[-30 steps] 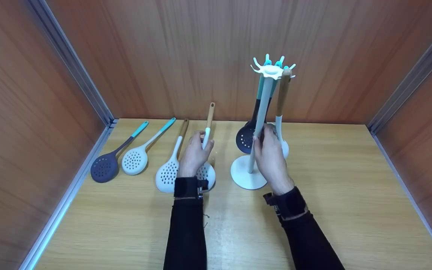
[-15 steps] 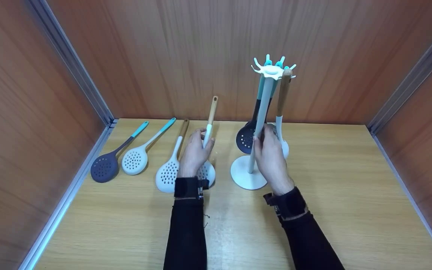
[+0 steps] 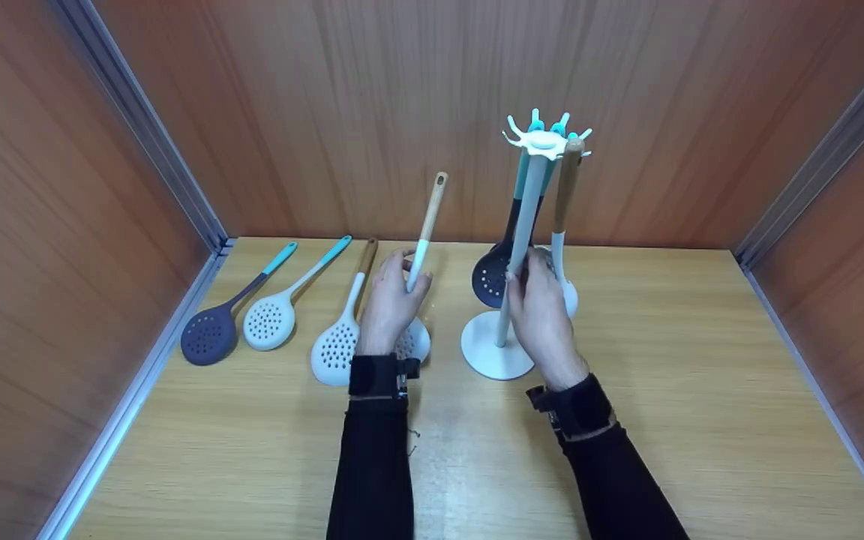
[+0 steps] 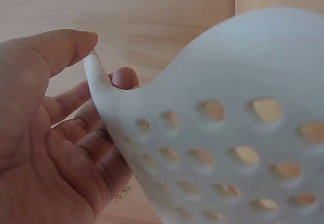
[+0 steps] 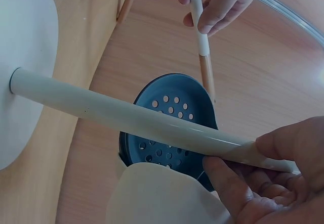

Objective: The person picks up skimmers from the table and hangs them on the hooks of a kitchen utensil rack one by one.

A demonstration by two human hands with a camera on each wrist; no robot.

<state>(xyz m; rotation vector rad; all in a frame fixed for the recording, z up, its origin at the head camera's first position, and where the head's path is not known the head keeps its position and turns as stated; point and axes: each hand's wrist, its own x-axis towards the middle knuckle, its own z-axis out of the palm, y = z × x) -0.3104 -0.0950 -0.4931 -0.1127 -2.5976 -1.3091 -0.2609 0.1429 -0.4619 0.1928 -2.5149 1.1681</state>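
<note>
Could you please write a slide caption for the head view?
Left hand holds a wood-handled perforated utensil; right hand grips the pole of a white stand.

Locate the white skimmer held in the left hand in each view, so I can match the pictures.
Head: white skimmer just left of centre, wooden handle upward, perforated blade partly hidden.
Left wrist: its perforated blade fills much of the right side.
Right wrist: white shaft and wooden handle in the upper part, right of centre; blade out of frame.
Shared landmark: the left hand.

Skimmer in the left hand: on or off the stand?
Off: the left hand holds the skimmer, its wooden handle apart from the utensil stand.
</note>
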